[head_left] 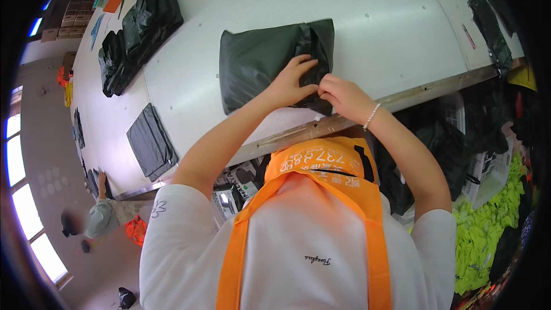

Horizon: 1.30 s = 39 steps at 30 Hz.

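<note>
With the dark green bundle [252,60] at the near edge of the bench [379,40], the left hand's [294,80] spread fingers should press flat while the right hand's [344,99] closed fingers pull the pinched side taut.

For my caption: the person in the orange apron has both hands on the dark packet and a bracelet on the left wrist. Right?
Not quite: the head view shows the bracelet on the right wrist. The left hand and right hand are on the dark packet.
</note>
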Motion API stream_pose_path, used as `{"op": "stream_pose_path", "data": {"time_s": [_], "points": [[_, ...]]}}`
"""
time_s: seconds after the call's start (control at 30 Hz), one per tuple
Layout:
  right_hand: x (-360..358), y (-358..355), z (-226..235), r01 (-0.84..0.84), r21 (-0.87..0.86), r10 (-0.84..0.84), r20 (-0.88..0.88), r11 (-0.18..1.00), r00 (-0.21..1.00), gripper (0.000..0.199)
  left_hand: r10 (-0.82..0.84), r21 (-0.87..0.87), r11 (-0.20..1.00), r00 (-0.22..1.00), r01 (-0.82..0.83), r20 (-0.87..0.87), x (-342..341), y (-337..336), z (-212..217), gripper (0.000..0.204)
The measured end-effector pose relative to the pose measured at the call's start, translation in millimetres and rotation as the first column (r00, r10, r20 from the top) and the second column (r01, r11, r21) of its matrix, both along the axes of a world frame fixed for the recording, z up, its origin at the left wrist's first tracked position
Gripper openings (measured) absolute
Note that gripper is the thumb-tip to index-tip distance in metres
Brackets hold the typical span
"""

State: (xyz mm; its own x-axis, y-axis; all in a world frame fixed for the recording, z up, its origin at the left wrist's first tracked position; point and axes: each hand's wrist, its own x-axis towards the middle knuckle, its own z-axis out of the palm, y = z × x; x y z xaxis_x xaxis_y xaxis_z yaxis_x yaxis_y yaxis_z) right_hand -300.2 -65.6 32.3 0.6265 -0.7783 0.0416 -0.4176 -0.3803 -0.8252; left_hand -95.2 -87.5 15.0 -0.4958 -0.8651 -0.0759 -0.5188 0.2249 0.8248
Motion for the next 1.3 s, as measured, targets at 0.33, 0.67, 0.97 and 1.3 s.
{"op": "stream_pose_path", "data": {"time_s": [0.33,0.67,0.97,1.3], "points": [[-7,-3,-5,-0.16,-0.049,0.16,0.011,0.986,0.987,0.001,-0.045,-0.322,0.924,0.897,0.205,0.44,-26,9,-31,0.052],[-14,11,-6,-0.159,-0.084,0.164,0.065,0.984,0.984,0.009,0.211,-0.096,0.974,0.976,-0.206,0.049,-38,71,-4,0.064],[26,-6,-6,0.163,-0.171,-0.181,-0.098,0.972,0.979,0.009,0.497,-0.552,0.785,0.817,-0.281,0.292,20,10,16,0.044],[85,-90,-14,0.209,-0.212,-0.29,-0.497,0.955,0.818,0.019,0.339,-0.56,0.829,0.792,0.003,0.507,23,1,-22,0.048]]}}
